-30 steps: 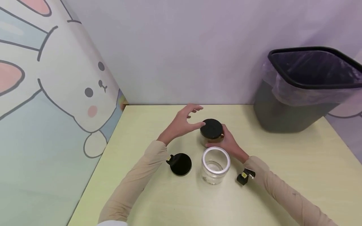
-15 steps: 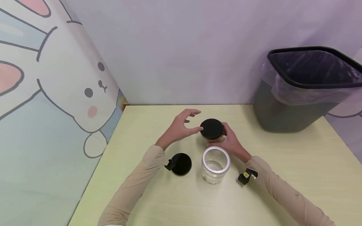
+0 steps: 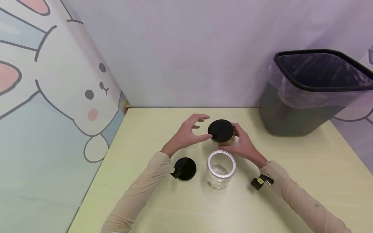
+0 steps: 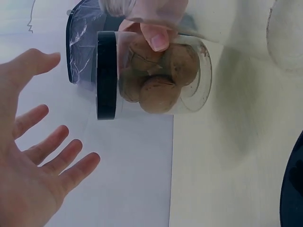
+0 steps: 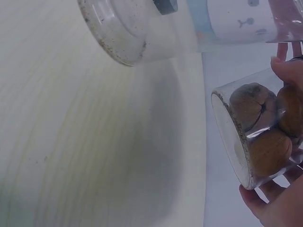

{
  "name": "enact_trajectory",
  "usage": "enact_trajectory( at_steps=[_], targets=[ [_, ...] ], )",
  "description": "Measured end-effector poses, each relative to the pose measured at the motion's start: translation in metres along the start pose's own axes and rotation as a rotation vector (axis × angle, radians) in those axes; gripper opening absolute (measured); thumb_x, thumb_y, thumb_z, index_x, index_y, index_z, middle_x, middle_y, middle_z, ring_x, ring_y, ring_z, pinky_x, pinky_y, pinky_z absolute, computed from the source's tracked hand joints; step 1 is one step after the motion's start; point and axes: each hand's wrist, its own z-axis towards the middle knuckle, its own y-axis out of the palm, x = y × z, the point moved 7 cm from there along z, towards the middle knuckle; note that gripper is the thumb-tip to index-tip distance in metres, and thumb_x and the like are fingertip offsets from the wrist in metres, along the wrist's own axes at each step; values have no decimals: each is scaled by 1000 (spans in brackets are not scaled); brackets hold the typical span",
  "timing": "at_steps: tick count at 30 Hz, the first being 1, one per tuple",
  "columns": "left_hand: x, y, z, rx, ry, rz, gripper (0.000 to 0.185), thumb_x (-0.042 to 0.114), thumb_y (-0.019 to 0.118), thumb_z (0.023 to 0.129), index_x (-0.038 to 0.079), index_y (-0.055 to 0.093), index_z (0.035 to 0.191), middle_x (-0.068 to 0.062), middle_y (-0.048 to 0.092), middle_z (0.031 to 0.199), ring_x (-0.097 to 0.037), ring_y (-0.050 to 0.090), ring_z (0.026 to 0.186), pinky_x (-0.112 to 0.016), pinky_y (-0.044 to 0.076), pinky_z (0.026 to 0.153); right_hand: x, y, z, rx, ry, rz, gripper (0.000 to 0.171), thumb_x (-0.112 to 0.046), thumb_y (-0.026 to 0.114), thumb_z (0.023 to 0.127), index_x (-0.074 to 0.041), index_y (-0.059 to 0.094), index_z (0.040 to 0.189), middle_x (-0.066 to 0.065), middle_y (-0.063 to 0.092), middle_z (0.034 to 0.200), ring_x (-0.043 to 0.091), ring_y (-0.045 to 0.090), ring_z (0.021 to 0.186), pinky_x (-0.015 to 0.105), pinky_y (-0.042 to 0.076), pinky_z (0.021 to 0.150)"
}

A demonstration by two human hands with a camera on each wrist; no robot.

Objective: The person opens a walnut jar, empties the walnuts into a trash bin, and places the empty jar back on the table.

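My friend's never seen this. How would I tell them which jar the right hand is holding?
Find the big grey bin on the right of the table, then look left and nearer to the right hand. The jar in its grip is just behind the open jar. It has a black lid on and round brown things inside; the open jar has no lid on.

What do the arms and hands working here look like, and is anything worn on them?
They're a person's. The left hand and right hand wear no gloves. Both arms have long, plain beige sleeves, slightly wrinkled. A small black gadget with a yellow patch sits at each wrist.
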Motion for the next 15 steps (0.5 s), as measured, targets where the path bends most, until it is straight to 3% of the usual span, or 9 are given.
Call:
enact_trajectory(
  at_steps=[5,8,15],
  targets=[
    [4,6,1,-11,15,-7,61,32,77,79,23,50,133,6,48,131,-10,46,116,-39,45,92,-10,-5,-1,-7,-15,-40,80,-8,88,60,-1,46,128,11,58,112,24,52,102,42,38,86],
    [7,9,3,-25,31,7,65,33,77,78,23,47,135,7,46,133,-13,46,118,-38,46,90,-3,-6,0,-7,-31,-50,84,-10,89,58,-4,46,130,11,58,116,25,51,105,44,37,86],
    [20,17,8,-53,98,22,71,35,78,76,21,45,137,9,44,134,-15,46,117,-34,48,84,5,-13,3,13,-95,-80,88,-21,93,54,-15,48,130,0,58,116,17,50,105,41,36,83]
  ],
)
